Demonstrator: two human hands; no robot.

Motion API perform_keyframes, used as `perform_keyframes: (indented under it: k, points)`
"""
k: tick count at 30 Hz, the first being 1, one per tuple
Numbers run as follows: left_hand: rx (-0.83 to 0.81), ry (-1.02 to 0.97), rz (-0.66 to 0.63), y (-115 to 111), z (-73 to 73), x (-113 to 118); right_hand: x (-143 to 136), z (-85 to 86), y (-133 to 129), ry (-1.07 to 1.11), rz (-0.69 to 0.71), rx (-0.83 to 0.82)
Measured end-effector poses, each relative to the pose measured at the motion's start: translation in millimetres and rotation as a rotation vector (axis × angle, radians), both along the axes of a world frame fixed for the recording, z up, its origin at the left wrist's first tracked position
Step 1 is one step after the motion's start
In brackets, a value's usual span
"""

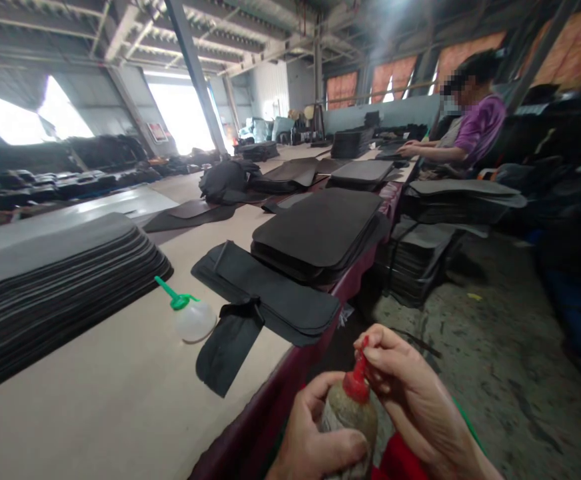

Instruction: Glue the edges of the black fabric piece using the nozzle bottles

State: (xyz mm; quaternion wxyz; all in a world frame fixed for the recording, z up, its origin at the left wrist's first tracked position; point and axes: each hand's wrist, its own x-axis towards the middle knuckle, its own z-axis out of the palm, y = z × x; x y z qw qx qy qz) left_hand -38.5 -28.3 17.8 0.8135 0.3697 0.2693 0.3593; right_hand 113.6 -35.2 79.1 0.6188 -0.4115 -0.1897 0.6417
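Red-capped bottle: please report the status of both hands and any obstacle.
Left hand around red-capped bottle. Right hand pinching red nozzle near tip. No obstacle visible; green-capped bottle apart, on table.

Looking forward and down from head height, close to left hand (308,433) and right hand (413,387) at lower centre-right, along table (135,407) from lower left, far roof (120,33) across top.

Workshop: roof beams (122,33), stacked sheets (70,300)

The left hand (303,437) is curled, the right hand (413,380) higher with fingers (379,339) pinched.
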Motion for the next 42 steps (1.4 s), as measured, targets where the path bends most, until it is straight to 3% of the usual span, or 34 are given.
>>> perform_keyframes:
  k: [8,15,27,31,38,42]
  points:
    - [-0.015,0.003,-0.009,0.0,5.4,-2.1,1.2,-5.1,-4.8,0.014,0.076,0.034]
    - [0.005,0.022,0.013,1.5,0.6,-0.3,-0.5,0.5,-0.9,0.018,-0.001,0.012]
    - [0.003,0.012,0.019,3.2,5.1,0.7,1.5,-2.7,-1.1,-0.013,0.046,0.045]
    - [0.019,0.037,0.027,2.5,5.1,1.3,0.7,-0.5,2.1,-0.111,-0.003,0.037]
    - [-0.004,-0.004,0.044,2.1,7.3,2.0,-2.5,-1.3,-2.2,-0.143,0.056,0.090]
    - [-0.006,-0.026,0.043,4.3,8.9,1.9,1.5,0.7,0.9,-0.311,0.021,0.077]
